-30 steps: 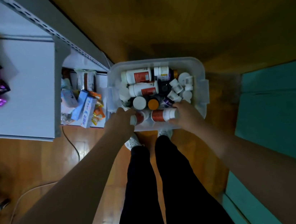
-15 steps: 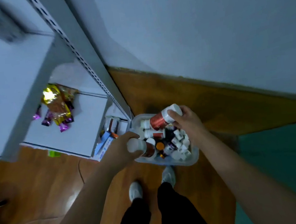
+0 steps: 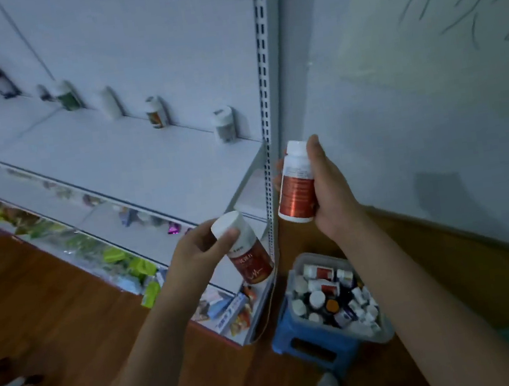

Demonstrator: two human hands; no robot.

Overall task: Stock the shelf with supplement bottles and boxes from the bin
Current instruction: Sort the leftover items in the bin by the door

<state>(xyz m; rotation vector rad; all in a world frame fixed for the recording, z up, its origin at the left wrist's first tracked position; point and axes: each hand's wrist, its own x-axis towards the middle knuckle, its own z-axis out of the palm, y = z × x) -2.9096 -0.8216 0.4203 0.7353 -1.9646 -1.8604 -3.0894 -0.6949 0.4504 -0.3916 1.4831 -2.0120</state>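
Beside the white metal shelf (image 3: 132,163), each hand grips a white-capped cylindrical bottle with a glossy red label: left hand (image 3: 195,255), right hand (image 3: 327,189); clear plastic bin (image 3: 379,336) below.

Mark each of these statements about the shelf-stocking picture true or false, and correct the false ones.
1. Each hand holds a bottle with a white cap. True: the left hand grips one red-labelled bottle, the right hand another.
2. The bin is empty. False: the bin holds many bottles.
3. The bin sits on a blue stool. True: the blue stool is under it.
4. The upper shelf has no bottles on it. False: the upper shelf has several bottles standing along its back.
5. The bin stands on the upper shelf. False: it is down by the floor, beside the shelving.
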